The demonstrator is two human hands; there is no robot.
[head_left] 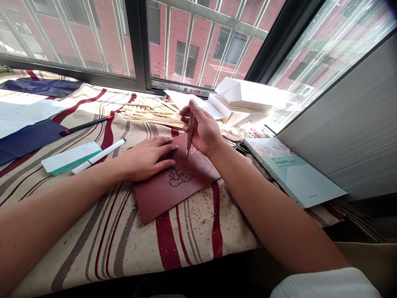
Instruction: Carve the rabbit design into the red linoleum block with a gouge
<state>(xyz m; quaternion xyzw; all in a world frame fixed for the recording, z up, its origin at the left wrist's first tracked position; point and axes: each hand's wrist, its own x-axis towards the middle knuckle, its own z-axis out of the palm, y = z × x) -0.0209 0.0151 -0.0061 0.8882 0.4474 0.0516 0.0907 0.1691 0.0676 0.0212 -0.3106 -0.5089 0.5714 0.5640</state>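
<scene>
A reddish-brown board (155, 203) lies at a slant on the striped cloth. Dark carved lines (181, 176) run across its middle, and a paler outline shows toward its right side. My left hand (149, 159) rests flat on the board's left part, fingers stretched out. Pinched upright in my right hand (203, 128) is a carving tool (190, 134) with a brownish handle and a thin metal tip. The tip points down at the board beside the carved lines; whether it touches the surface I cannot tell. Small shavings are scattered around the board.
Left of the board lie a white marker (99, 156), a white-and-green box (72, 157) and a black-and-red pencil-like stick (87, 125). Thin wood strips (149, 114) and a white carton (245, 97) are by the window. Scissors (242, 148) and a book (294, 171) lie right.
</scene>
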